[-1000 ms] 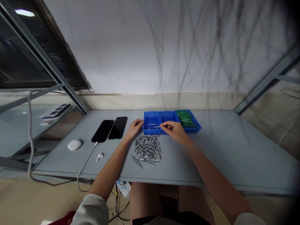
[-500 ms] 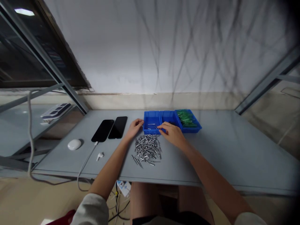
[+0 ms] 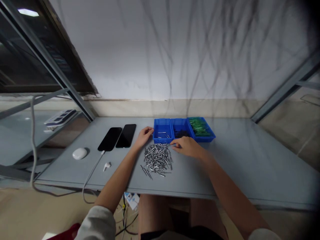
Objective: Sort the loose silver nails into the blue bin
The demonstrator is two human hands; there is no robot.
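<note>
Several thin metal pins lie in the left blue bin (image 3: 162, 126). Beside its left wall is my left hand (image 3: 144, 136), fingers bent together at the bin's edge; whatever they grip is too small to see. My right hand (image 3: 186, 146) is in front of the middle blue bin (image 3: 179, 123), which has dark small parts at its bottom. Its fingers are closed near the upper right edge of a loose pile of metal pins (image 3: 158, 158), and their tips are too small to read. Green pieces (image 3: 199, 126) fill the right blue bin (image 3: 212, 136).
Two black phones (image 3: 110, 139) (image 3: 126, 136) lie left of my left hand, one with a white cable (image 3: 92, 171). A white earbud (image 3: 107, 165) and white case (image 3: 79, 153) sit nearby. A metal frame (image 3: 72, 98) rises at the left.
My right hand has moved back and slightly right, out of the left bin and toward the pile's edge. Another pin now shows lying in that bin. My left hand stays put.
</note>
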